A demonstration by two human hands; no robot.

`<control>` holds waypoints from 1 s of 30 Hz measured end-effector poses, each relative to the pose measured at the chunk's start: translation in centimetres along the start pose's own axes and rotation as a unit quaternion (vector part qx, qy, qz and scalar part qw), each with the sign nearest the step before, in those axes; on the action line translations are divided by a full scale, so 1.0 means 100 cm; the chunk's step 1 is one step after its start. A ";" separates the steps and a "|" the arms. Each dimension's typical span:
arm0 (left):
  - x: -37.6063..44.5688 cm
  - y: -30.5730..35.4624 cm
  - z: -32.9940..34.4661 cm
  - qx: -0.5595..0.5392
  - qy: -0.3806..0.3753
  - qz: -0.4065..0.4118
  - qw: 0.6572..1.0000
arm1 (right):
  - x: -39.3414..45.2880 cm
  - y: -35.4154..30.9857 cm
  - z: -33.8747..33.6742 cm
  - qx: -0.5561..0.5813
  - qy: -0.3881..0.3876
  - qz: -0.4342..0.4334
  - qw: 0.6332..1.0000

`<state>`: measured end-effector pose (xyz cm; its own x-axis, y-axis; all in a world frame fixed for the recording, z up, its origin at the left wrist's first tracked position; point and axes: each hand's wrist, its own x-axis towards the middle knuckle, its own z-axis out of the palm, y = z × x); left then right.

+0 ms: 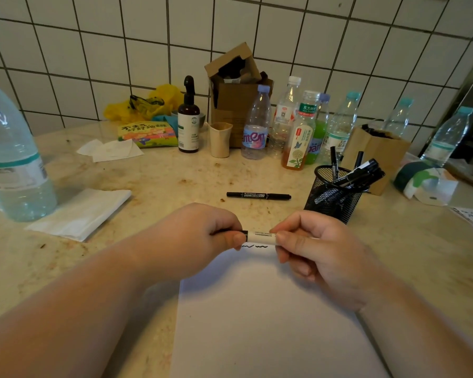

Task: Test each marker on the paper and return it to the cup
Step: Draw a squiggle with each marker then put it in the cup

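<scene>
White sheet of paper (257, 323) lies nearest, two squiggles at its far edge.
Above it, left hand (202, 238) and right hand (320, 252) each pinch a white-barrelled marker (261, 238), possibly capped; black mesh cup (333, 197) stands far right.

Marker (260, 237) pinched between my hands: white barrel with fine black print, black cap end. Paper (257, 323) under the grip: white, two black squiggles (254, 246) just below the barrel. Beyond the grip, a loose marker (258, 195), black with white lettering. Right of it, mesh cup (333, 197), black wire. Countertop (153, 181) beige marble, brown flecks
</scene>
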<state>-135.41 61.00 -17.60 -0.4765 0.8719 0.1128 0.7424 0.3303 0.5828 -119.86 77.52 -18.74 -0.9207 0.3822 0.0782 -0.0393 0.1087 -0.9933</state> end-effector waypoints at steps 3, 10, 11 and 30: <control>0.005 0.000 0.002 -0.022 0.028 -0.009 0.999 | 0.002 -0.001 -0.005 0.087 0.007 -0.013 0.996; 0.005 -0.003 0.001 -0.002 0.043 -0.015 0.999 | 0.003 -0.018 -0.006 0.066 0.197 -0.085 0.975; 0.004 -0.003 0.001 0.004 0.041 -0.016 0.999 | 0.002 -0.024 -0.010 0.033 0.251 -0.097 0.963; 0.003 -0.008 0.008 0.058 0.031 0.000 0.998 | 0.025 -0.088 -0.056 -0.343 0.385 -0.016 0.857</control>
<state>-135.75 61.31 -18.71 -0.5022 0.8488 0.1655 0.7904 0.3729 0.4860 -119.64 82.63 -9.32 -0.3846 0.8321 0.3997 0.4197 0.5433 -0.7271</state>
